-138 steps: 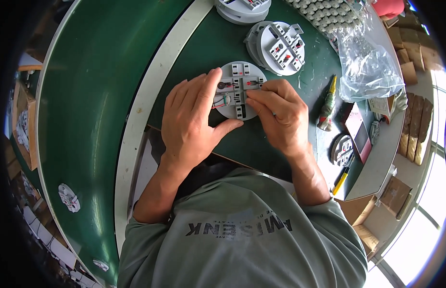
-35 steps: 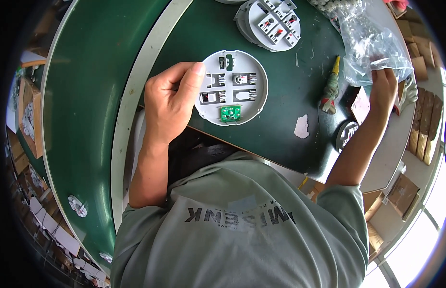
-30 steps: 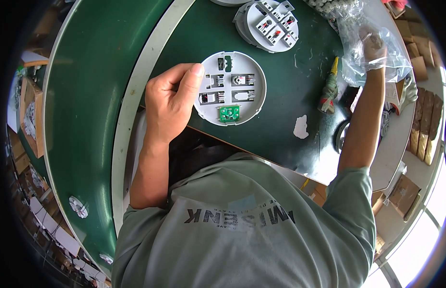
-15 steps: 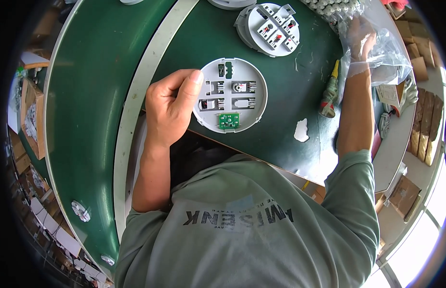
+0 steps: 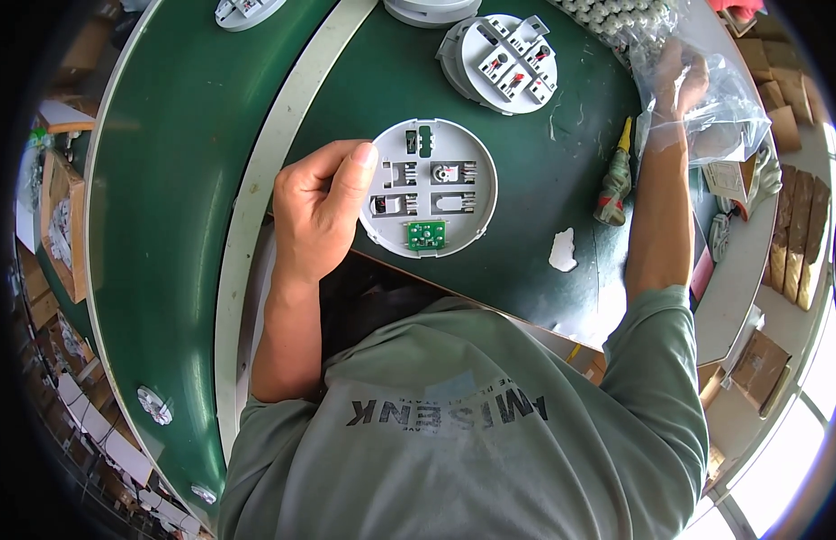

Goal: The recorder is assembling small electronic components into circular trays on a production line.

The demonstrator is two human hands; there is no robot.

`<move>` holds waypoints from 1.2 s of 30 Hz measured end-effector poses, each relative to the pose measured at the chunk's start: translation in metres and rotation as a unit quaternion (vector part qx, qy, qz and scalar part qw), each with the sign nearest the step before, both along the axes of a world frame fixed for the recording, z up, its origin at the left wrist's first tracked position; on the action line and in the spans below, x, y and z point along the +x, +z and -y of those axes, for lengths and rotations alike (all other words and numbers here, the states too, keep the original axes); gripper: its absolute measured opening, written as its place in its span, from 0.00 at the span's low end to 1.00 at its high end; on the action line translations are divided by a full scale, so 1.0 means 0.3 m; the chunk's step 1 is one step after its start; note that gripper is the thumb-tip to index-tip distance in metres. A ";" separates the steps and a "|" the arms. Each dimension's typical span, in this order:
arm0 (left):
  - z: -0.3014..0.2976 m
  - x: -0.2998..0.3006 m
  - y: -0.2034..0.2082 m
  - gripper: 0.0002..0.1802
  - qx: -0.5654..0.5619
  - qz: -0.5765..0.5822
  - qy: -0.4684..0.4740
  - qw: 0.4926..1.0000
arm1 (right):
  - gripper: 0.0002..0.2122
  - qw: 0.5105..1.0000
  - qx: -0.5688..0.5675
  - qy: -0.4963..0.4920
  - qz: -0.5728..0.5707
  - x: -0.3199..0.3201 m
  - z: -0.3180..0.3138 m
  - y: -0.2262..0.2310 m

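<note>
My left hand [image 5: 314, 202] grips the left rim of a round light-grey plastic housing [image 5: 479, 211], thumb on top and fingers underneath. A small green circuit board [image 5: 426, 236] sits in its lower part, with slots and metal contacts above. My right hand [image 5: 681, 83] reaches into a clear plastic bag [image 5: 728, 121] at the upper right. Its fingers are curled; film partly covers them, and what they hold is hidden. Beside the hand lie many small whitish parts [image 5: 616, 20], packed close together.
Stacked round housings [image 5: 503, 67] with red and black parts stand at the far side. A power screwdriver [image 5: 614, 184] with a yellow tip lies near my right forearm. A torn white scrap [image 5: 563, 250] rests on the green table. At left, a green conveyor belt [image 5: 166, 225] carries several round parts.
The housing in my left hand has shifted slightly down in view. My right hand stays at the bag, its fingers now more curled. At upper left, another part on the belt shows more fully.
</note>
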State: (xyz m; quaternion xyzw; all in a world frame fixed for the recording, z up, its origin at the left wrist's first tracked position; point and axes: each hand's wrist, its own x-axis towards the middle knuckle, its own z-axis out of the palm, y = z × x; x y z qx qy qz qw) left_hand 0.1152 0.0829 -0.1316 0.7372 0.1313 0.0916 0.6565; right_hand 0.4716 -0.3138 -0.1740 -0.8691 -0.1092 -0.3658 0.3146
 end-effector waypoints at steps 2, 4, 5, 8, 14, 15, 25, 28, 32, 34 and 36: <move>0.002 0.007 -0.001 0.18 0.002 0.002 0.001 1.000 | 0.15 1.000 -0.008 0.003 0.018 0.024 0.016 -0.017; 0.002 0.017 -0.007 0.17 0.000 0.008 -0.005 1.000 | 0.15 0.998 -0.025 0.009 0.054 0.055 0.051 -0.028; -0.001 0.011 -0.008 0.17 0.001 0.009 -0.004 1.000 | 0.15 0.998 -0.022 0.012 0.052 0.054 0.043 -0.031; 0.003 0.003 -0.007 0.17 0.000 0.011 -0.003 1.000 | 0.16 1.000 -0.015 -0.008 0.019 0.033 0.032 -0.032; -0.001 -0.002 -0.017 0.16 -0.006 0.024 -0.010 1.000 | 0.17 0.997 0.001 -0.061 -0.036 -0.004 -0.008 -0.010; -0.001 -0.004 -0.017 0.16 -0.006 0.024 -0.010 1.000 | 0.17 0.998 0.004 -0.059 -0.037 -0.013 -0.012 -0.009; -0.009 0.007 -0.028 0.15 -0.019 0.022 -0.010 1.000 | 0.15 0.999 -0.035 -0.038 -0.001 0.015 -0.007 -0.017; -0.005 0.006 -0.028 0.15 -0.024 0.020 -0.010 0.999 | 0.15 0.996 -0.036 -0.071 -0.038 0.013 -0.008 -0.025; 0.003 0.008 -0.033 0.15 -0.033 0.026 -0.006 0.999 | 0.15 0.997 -0.014 -0.061 -0.041 0.025 0.000 -0.045; 0.006 0.010 -0.045 0.16 -0.041 0.027 -0.005 0.999 | 0.15 0.998 -0.014 -0.051 -0.024 0.028 0.014 -0.065; 0.007 0.017 -0.059 0.16 -0.043 0.030 -0.004 0.999 | 0.15 0.999 -0.021 -0.033 0.003 0.040 0.030 -0.090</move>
